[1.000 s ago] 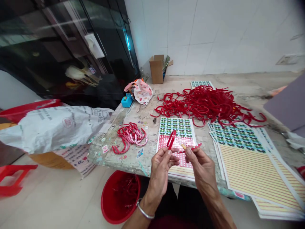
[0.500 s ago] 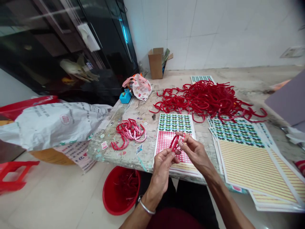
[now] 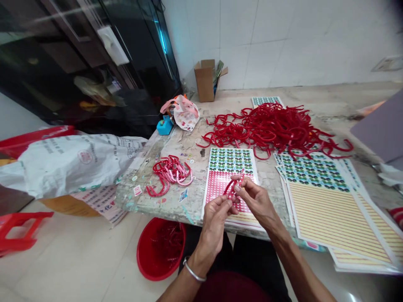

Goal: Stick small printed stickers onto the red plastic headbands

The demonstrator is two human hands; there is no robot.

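A red plastic hairband (image 3: 232, 187) is held up over the sticker sheet (image 3: 231, 164) at the table's near edge. My left hand (image 3: 215, 220) pinches its lower end. My right hand (image 3: 254, 200) presses finger and thumb on its upper part, where a strip with white dots lies along the band. A large heap of red hairbands (image 3: 273, 129) lies further back on the table. A small pile of hairbands (image 3: 169, 173) sits to the left of the sheet.
Striped and patterned sticker sheets (image 3: 330, 209) are stacked at the right. A red basin (image 3: 159, 249) stands on the floor under the table edge. A white sack (image 3: 72, 161) lies at left, with a cardboard box (image 3: 206, 79) and a pink bag (image 3: 184, 112) at the back.
My right hand came over from beside the left hand and closed on the top of the hairband, laying the dotted strip on it. The camera tilted slightly.
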